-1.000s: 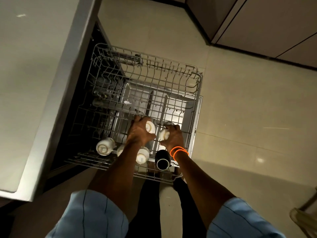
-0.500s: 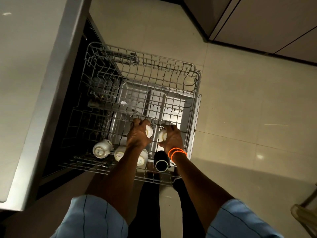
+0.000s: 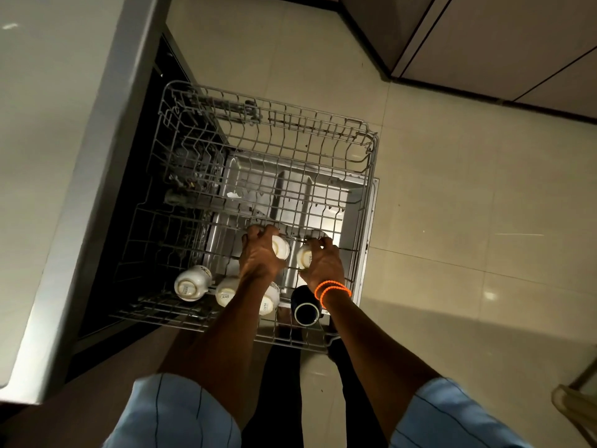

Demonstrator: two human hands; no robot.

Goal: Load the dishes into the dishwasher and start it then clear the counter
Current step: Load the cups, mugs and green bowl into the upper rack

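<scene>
Below, left hand gripping white cup, right hand gripping second cup, wire rack.

Bare wire fills the far half of the pulled-out upper dishwasher rack, open from above. Along its near edge, three white cups and a dark mug lie in a row, and the counter overhangs the rack's left side.

In the rack we count five white cups and one dark mug.
</scene>
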